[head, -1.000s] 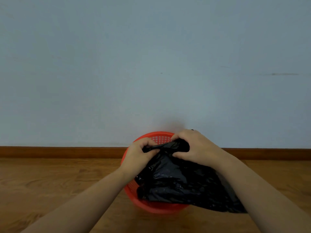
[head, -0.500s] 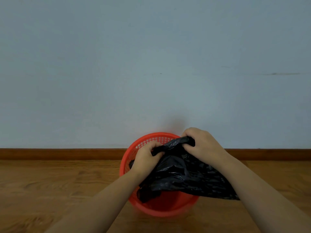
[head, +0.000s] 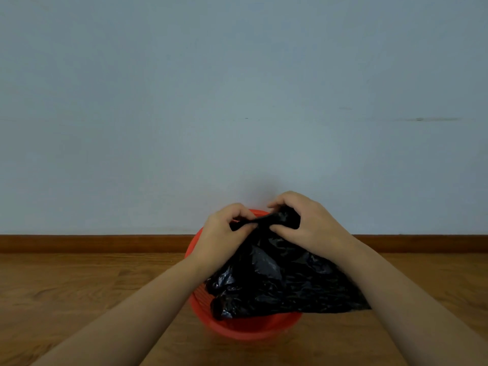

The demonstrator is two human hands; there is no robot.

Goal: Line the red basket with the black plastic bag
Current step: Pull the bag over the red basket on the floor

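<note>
**Basket: bag on top, mouth not open yet**

Basket (head: 245, 329) sits on the wood floor (head: 79, 299) close to the wall (head: 237, 88), right under the hands. Only its near wall and a bit of the left rim show; the rest is covered.

Bag (head: 277, 281) lies crumpled over the basket opening, not down inside it. Its bulk hangs toward me and spills past the right rim. Long axis runs roughly from the far top edge, where the hands are, down to the near right.

Both hands pinch that top edge, bunched into a strip between them. Left hand (head: 224, 233) is clenched on the left end, right hand (head: 306, 223) on the right end, nearly touching, equally close to it.

My read: still hunting for the mouth. Next move depends on splitting the two layers at that edge, then spreading outward over the rim.

Can't tell whether the layers have separated, the fingers hide it. Basket interior and far rim hidden. Bag's right end is cut off by the right forearm.
</note>
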